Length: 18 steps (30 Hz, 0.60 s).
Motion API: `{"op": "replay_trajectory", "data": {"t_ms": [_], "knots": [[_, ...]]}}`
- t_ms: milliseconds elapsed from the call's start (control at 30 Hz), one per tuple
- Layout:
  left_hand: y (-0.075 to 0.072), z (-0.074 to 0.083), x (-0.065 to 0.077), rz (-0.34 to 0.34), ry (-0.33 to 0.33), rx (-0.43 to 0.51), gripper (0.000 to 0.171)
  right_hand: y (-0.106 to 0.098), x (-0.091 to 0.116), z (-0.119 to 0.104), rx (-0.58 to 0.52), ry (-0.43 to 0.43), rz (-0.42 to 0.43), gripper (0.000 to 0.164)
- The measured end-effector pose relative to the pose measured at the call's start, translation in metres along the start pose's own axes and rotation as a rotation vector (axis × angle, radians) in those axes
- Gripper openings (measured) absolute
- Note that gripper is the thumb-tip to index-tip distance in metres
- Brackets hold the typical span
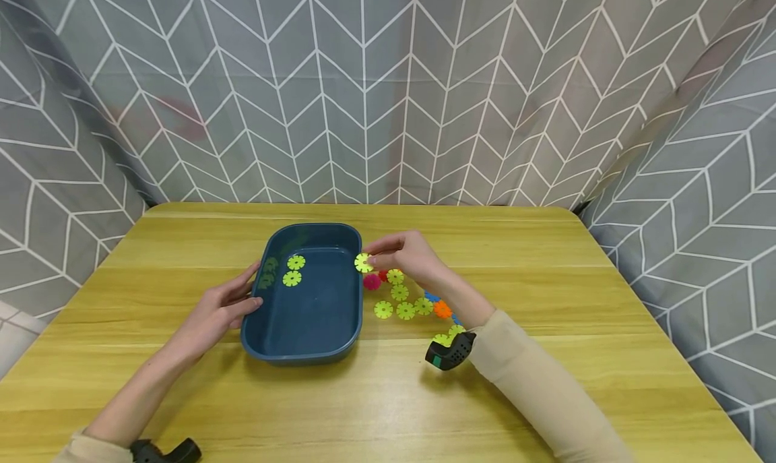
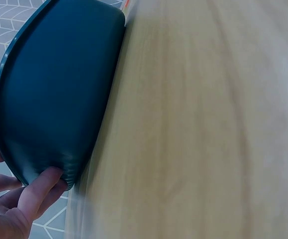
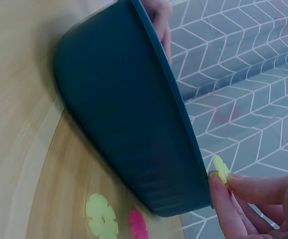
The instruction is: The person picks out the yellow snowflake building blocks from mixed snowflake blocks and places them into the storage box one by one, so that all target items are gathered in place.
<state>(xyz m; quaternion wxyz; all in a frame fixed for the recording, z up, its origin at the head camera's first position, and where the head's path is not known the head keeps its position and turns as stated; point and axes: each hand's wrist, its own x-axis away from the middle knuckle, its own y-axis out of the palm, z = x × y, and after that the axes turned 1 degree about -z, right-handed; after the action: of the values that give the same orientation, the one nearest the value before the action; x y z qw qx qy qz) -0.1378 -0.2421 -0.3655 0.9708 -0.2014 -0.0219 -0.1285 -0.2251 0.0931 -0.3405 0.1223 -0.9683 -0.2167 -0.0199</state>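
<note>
A dark blue plastic bin stands on the table, two yellow-green notched discs lying inside. At its left side my left hand grips the wall near the rim; in the left wrist view, the fingers lie against the bin's outside. Between thumb and fingertips, my right hand pinches another flower-shaped yellow-green disc by its edge, level with the bin's right rim. That pinched disc appears nearly edge-on in the right wrist view, right by the rim.
Right of the bin, several loose yellow-green discs lie scattered with a magenta disc, an orange disc and some blue ones. My right forearm passes over part of them. A patterned grey curtain hangs behind the wooden table.
</note>
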Motion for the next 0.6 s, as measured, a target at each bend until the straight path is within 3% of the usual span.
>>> {"op": "replay_trajectory", "data": {"t_ms": [300, 600], "knots": [[0.0, -0.001, 0.001, -0.001, 0.0, -0.002, 0.067, 0.008, -0.005, -0.006, -0.043, -0.002, -0.028, 0.024], [0.0, -0.001, 0.0, -0.004, -0.004, -0.006, 0.067, 0.02, -0.014, -0.017, 0.015, -0.034, -0.066, 0.024]]}}
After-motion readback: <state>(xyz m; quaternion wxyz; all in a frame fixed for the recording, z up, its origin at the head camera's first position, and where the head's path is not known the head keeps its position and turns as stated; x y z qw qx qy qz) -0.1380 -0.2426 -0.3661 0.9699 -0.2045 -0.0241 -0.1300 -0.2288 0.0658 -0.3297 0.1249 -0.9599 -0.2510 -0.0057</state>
